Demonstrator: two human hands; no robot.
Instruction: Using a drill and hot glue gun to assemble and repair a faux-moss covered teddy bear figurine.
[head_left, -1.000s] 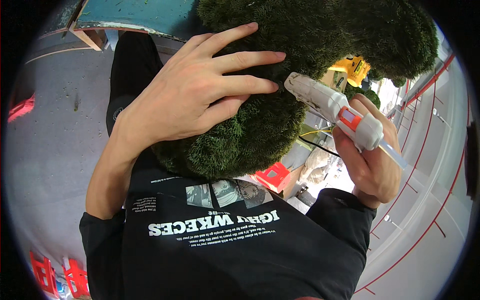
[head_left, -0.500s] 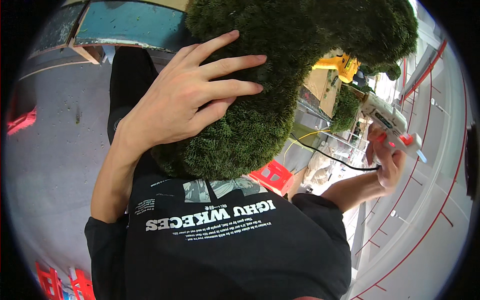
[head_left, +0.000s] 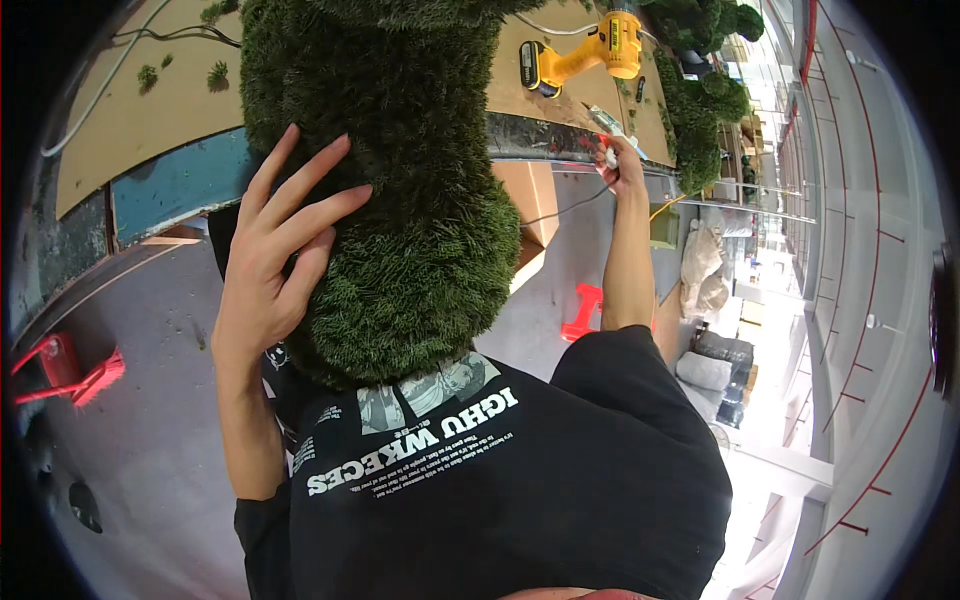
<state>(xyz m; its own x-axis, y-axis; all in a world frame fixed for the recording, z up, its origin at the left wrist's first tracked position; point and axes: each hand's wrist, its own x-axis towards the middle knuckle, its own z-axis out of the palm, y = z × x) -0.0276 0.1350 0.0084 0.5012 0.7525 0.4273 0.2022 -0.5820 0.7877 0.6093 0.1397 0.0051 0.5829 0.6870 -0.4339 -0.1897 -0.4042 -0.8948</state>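
Observation:
A large shape covered in dense artificial greenery [head_left: 410, 270] stretches from the table edge to my chest. My left hand [head_left: 270, 265] lies on its left side with fingers spread, holding nothing else. To the right, my right hand [head_left: 622, 165] is at the table's edge, fingers closed around a white hot glue gun [head_left: 606, 122] with red parts. The glue gun is small here and partly covered by the fingers; a dark cord hangs from it.
A yellow cordless drill [head_left: 600, 52] lies on the tan tabletop [head_left: 180, 110], among loose green sprigs [head_left: 217, 76]. More greenery pieces [head_left: 695, 120] stand at the far right. Below the table are an open cardboard box [head_left: 535, 215] and a red plastic stool [head_left: 580, 312].
My right hand has brought the glue gun from the raised right side over to the table edge. The view has shifted, showing more tabletop. My left hand remains on the greenery.

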